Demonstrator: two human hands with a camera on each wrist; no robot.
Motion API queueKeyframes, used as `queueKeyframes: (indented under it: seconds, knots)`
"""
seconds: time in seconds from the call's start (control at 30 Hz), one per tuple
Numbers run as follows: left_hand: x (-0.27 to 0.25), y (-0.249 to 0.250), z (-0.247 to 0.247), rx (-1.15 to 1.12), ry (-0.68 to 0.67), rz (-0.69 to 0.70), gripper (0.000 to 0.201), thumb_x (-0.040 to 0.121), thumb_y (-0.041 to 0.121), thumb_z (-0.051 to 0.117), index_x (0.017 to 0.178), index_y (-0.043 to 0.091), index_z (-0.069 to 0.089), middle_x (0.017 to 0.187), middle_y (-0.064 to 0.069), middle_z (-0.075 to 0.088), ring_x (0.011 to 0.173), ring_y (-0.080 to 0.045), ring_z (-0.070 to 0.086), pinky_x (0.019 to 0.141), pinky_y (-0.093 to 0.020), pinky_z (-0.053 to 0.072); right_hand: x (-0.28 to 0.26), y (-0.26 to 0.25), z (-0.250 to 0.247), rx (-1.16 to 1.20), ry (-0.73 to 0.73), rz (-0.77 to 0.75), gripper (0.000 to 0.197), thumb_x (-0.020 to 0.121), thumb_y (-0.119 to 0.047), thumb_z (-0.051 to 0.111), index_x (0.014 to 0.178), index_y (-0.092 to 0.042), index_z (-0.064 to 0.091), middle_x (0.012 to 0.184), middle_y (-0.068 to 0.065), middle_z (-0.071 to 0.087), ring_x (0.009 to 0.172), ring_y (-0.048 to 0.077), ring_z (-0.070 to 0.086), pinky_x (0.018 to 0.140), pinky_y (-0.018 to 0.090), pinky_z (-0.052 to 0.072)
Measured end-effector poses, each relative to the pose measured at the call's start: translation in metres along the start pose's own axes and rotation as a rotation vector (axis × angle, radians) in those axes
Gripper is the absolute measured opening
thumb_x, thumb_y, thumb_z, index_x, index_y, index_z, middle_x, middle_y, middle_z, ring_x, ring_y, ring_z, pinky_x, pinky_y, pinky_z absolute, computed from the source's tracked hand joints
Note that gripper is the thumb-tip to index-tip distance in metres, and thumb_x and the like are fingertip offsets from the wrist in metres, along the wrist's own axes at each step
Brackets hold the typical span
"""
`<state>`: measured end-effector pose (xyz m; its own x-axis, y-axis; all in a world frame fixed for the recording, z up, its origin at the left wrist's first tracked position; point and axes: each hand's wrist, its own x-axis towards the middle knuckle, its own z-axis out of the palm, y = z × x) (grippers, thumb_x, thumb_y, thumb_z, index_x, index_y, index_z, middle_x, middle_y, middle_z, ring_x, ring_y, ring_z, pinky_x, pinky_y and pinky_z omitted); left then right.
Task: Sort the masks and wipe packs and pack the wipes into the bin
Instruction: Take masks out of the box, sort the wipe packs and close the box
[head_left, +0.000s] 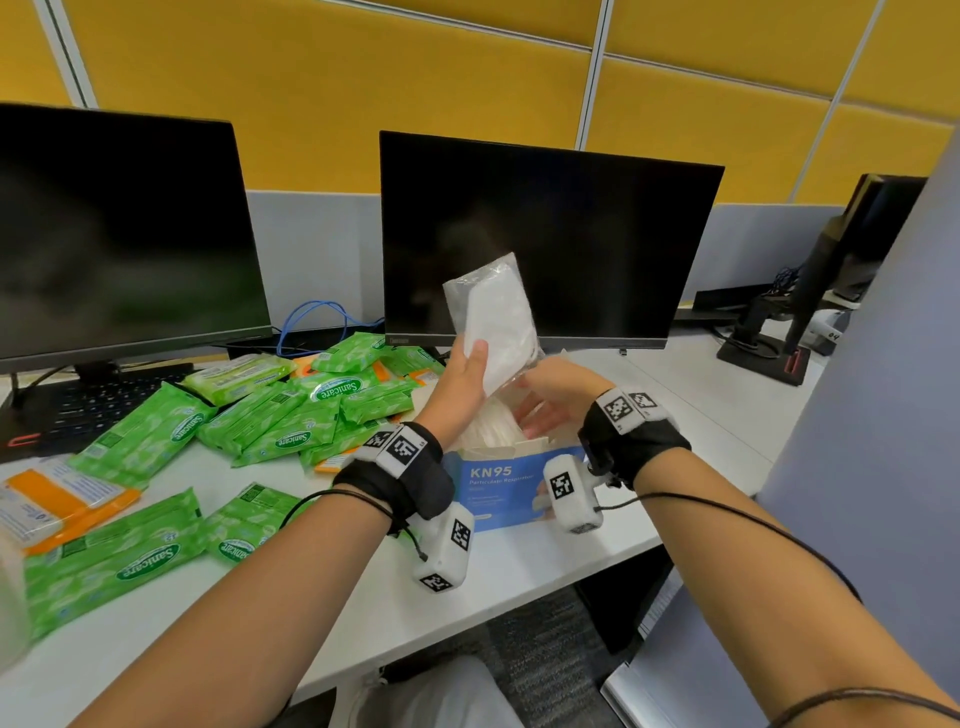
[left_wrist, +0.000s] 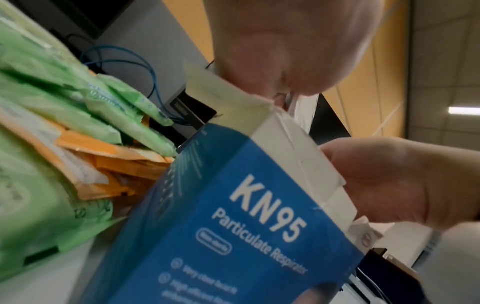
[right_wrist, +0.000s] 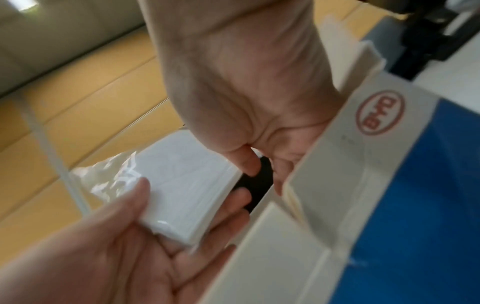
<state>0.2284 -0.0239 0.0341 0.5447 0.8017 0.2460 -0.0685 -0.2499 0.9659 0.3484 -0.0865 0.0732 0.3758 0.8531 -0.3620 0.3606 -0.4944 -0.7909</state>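
Note:
My left hand (head_left: 467, 374) grips a white mask pack (head_left: 498, 322) in clear plastic, held upright above the open blue KN95 box (head_left: 498, 488), thumb on its face. In the right wrist view that hand (right_wrist: 103, 246) holds the pack (right_wrist: 182, 185) from below. My right hand (head_left: 550, 400) sits at the box mouth, its fingers loosely bent and reaching inside behind the white flap (right_wrist: 337, 164); more white masks (head_left: 488, 431) fill the box. Several green Sanicare wipe packs (head_left: 291, 410) lie heaped to the left, with orange packs (head_left: 57, 499) among them. No bin is recognisable.
Two dark monitors (head_left: 545, 244) stand at the back, with a keyboard (head_left: 88, 410) and a blue cable (head_left: 311, 322) on the left. The white desk (head_left: 675, 395) ends near my forearms. A grey partition (head_left: 883, 415) rises at right. Something translucent (head_left: 10, 597) shows at the left edge.

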Motion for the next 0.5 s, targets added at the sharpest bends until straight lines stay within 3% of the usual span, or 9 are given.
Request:
queueKeyframes:
  seconds: [0.17, 0.27, 0.37, 0.43, 0.5]
  knots:
    - [0.005, -0.002, 0.008, 0.239, -0.095, -0.032, 0.053, 0.100, 0.045, 0.025, 0.147, 0.021, 0.026, 0.144, -0.006, 0.044, 0.132, -0.026, 0.042, 0.112, -0.045, 0.032, 0.008, 0.013, -0.017, 0.657, -0.058, -0.001, 0.030, 0.097, -0.029, 0.038, 0.110, -0.006, 0.054, 0.108, 0.019, 0.064, 0.095, 0.035, 0.064, 0.095, 0.049, 0.047]
    - [0.008, -0.005, 0.010, 0.314, -0.146, -0.026, 0.057, 0.097, 0.050, 0.024, 0.147, 0.022, 0.028, 0.141, -0.007, 0.047, 0.129, -0.027, 0.045, 0.110, -0.047, 0.035, 0.008, 0.016, -0.021, 0.987, -0.045, -0.074, 0.032, 0.094, -0.027, 0.047, 0.119, -0.007, 0.051, 0.118, 0.017, 0.061, 0.106, 0.035, 0.062, 0.090, 0.051, 0.050]
    - [0.007, 0.002, 0.010, 0.425, -0.209, -0.003, 0.051, 0.101, 0.044, 0.025, 0.144, 0.018, 0.035, 0.136, -0.009, 0.052, 0.125, -0.027, 0.049, 0.107, -0.041, 0.037, 0.008, 0.018, -0.023, 1.050, -0.021, -0.091, 0.040, 0.088, -0.014, 0.064, 0.126, -0.007, 0.051, 0.119, 0.017, 0.062, 0.106, 0.031, 0.064, 0.086, 0.046, 0.055]
    - [0.005, 0.007, 0.009, 0.582, -0.301, -0.013, 0.050, 0.100, 0.046, 0.029, 0.133, 0.014, 0.049, 0.123, -0.008, 0.061, 0.114, -0.025, 0.056, 0.098, -0.036, 0.042, 0.007, 0.018, -0.024, 1.021, -0.008, -0.102, 0.042, 0.089, -0.009, 0.064, 0.128, -0.002, 0.051, 0.119, 0.019, 0.063, 0.105, 0.030, 0.064, 0.079, 0.041, 0.058]
    - [0.003, 0.009, 0.007, 0.815, -0.395, 0.033, 0.053, 0.098, 0.051, 0.032, 0.116, 0.011, 0.061, 0.110, -0.007, 0.064, 0.103, -0.024, 0.059, 0.089, -0.035, 0.044, 0.009, 0.018, -0.028, 0.986, 0.100, -0.187, 0.037, 0.093, -0.008, 0.059, 0.127, 0.003, 0.050, 0.116, 0.019, 0.064, 0.100, 0.029, 0.065, 0.069, 0.034, 0.059]
